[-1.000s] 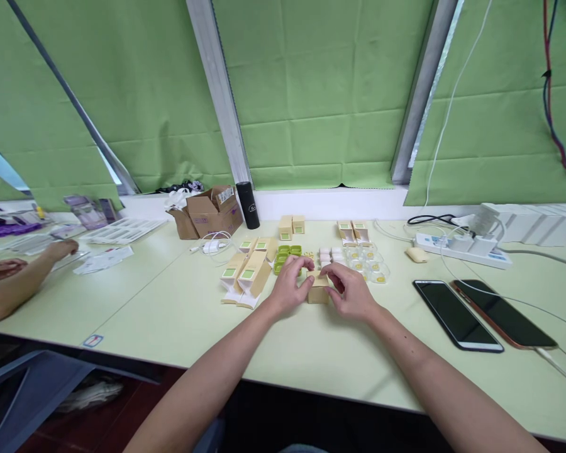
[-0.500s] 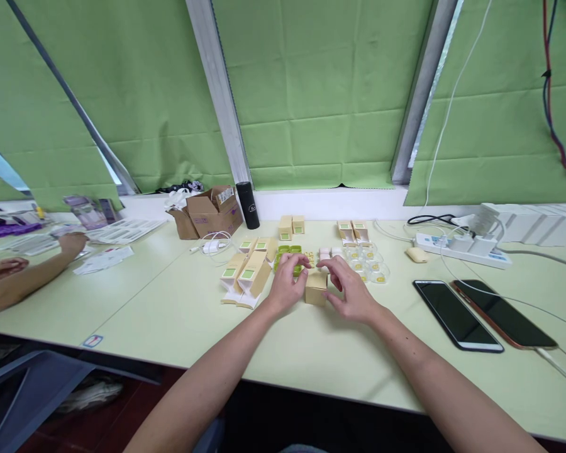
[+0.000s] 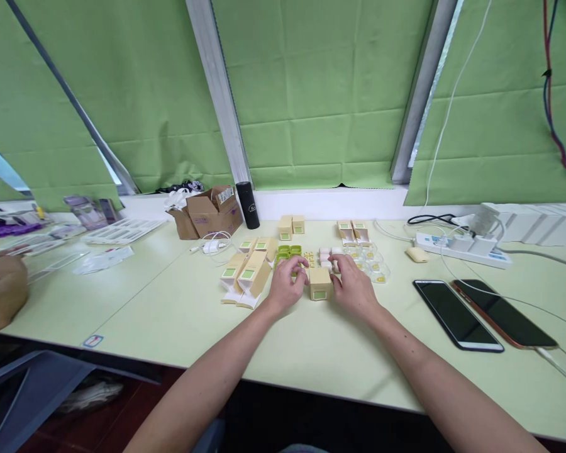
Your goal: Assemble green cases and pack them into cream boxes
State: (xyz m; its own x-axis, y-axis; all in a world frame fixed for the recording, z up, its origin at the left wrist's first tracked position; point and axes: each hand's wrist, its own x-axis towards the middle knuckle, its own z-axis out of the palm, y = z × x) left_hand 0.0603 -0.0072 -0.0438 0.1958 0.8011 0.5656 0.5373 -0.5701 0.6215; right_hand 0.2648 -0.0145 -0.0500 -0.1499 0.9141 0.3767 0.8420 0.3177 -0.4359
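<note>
A small tan cardboard box (image 3: 320, 285) stands upright and closed on the table, its green label or window facing me. At its left, my left hand (image 3: 288, 282) has curled fingers set apart from the thumb, seemingly just off the box. My right hand (image 3: 355, 286) rests against the opposite side, thumb along the right edge; how firmly it grips is hard to see. Just beyond are green square cups (image 3: 288, 250), small yellow pieces (image 3: 311, 258), pale pink blocks (image 3: 325, 253) and clear round containers (image 3: 375, 261) with yellow spots.
Several open tan boxes (image 3: 252, 274) lie to the left; two closed ones (image 3: 291, 226) stand behind. Two phones (image 3: 457, 314) and a power strip (image 3: 462, 250) with cables are at right. A black bottle (image 3: 248, 205) stands by a carton (image 3: 214, 217). Another person's arm (image 3: 2, 292) enters at left.
The small box has been turned, so its green panel now faces me, and it sits slightly further right. My right hand has shifted a little. The other person's arm has drawn back left.
</note>
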